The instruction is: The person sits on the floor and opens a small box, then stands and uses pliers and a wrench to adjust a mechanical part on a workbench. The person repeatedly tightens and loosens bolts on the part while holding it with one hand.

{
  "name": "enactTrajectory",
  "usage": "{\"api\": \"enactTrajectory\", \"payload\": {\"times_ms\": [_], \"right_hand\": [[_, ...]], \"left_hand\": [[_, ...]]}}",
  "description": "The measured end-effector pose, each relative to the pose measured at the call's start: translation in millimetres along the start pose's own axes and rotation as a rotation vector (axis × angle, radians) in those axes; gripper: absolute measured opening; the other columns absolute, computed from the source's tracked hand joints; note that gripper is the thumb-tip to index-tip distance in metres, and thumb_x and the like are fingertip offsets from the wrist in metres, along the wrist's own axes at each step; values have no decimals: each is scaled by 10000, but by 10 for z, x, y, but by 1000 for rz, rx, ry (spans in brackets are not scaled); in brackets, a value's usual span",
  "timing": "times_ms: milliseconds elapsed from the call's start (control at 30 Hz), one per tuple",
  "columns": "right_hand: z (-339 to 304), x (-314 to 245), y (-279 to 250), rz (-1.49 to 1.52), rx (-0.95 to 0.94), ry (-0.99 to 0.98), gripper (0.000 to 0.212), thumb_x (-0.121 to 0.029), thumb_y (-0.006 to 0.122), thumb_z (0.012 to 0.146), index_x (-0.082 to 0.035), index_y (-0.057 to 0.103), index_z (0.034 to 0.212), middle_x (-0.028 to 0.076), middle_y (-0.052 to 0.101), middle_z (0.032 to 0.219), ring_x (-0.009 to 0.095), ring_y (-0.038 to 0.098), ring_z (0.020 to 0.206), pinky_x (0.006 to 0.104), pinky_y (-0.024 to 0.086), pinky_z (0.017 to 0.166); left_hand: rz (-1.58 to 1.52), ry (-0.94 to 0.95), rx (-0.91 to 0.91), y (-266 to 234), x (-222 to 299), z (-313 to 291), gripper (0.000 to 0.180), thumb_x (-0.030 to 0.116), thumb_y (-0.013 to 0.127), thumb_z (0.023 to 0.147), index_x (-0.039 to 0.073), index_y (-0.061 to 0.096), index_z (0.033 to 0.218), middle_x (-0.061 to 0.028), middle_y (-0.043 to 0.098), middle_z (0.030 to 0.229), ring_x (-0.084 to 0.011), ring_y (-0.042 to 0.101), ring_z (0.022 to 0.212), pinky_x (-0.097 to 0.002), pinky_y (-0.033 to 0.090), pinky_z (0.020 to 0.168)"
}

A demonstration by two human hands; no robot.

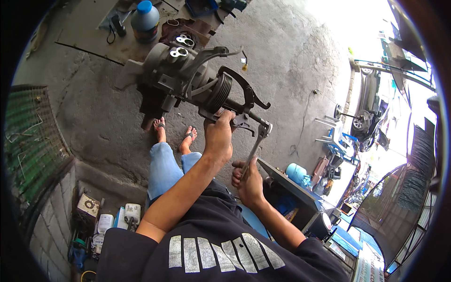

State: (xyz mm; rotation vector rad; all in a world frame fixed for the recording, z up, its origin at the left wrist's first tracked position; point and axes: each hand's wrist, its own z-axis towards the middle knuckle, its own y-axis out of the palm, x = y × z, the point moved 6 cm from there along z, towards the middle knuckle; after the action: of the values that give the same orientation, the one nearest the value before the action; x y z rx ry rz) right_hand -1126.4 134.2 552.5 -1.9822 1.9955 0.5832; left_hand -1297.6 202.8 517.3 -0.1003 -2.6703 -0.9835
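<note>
A grey belt-driven compressor is in front of me, its grooved pulley facing right. Around the pulley sits a dark jaw puller, with its long screw sticking out to the right. My left hand is closed around the puller's near side, just below the pulley; some fingers are hidden behind it. My right hand grips the handle of a silver wrench. The wrench's head is at the outer end of the puller screw. What supports the compressor is partly hidden.
Beyond the compressor, a blue-capped bottle stands on a worktop. A dark cabinet is close by my right forearm. White containers lie at lower left, near a green mesh panel. Chairs and a car are farther right.
</note>
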Motion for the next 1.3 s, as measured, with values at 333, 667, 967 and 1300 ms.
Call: {"api": "enactTrajectory", "payload": {"times_ms": [333, 667, 967, 1300], "right_hand": [[-951, -1185, 292, -1297, 649, -821, 196, -116, 591, 1008, 38, 680, 1088, 172, 581, 600, 200, 542, 489, 385, 407, 509], [471, -3346, 297, -1344, 524, -1193, 327, -277, 638, 989, 12, 779, 933, 11, 527, 564, 101, 395, 533, 327, 301, 512], [2829, -1388, -81, -935, -404, -482, 455, -509, 640, 993, -69, 755, 978, -67, 558, 702, 82, 487, 605, 291, 383, 526], [1432, -62, -194, -129, -341, -182, 786, -742, 220, 1013, -55, 576, 874, 3, 457, 659, 143, 424, 611, 296, 391, 631]], "left_hand": [[-9, -20, -68, -44, -127, 104, 260, 44, 636, 918, 126, 626, 1164, 33, 609, 1066, -61, 600, 937, -250, 519, 809], [-11, -20, 4, -18, -56, 6, 206, 49, 635, 915, 164, 619, 1086, 49, 610, 1039, -54, 585, 903, -258, 493, 797], [73, -77, 80, -2, 21, -66, 238, 50, 618, 935, 161, 643, 1144, 38, 623, 1084, -53, 606, 963, -243, 511, 765], [-13, -50, 63, 113, 115, -152, 55, 87, 645, 914, 129, 628, 946, 30, 613, 912, -56, 583, 858, -250, 479, 749]]}}
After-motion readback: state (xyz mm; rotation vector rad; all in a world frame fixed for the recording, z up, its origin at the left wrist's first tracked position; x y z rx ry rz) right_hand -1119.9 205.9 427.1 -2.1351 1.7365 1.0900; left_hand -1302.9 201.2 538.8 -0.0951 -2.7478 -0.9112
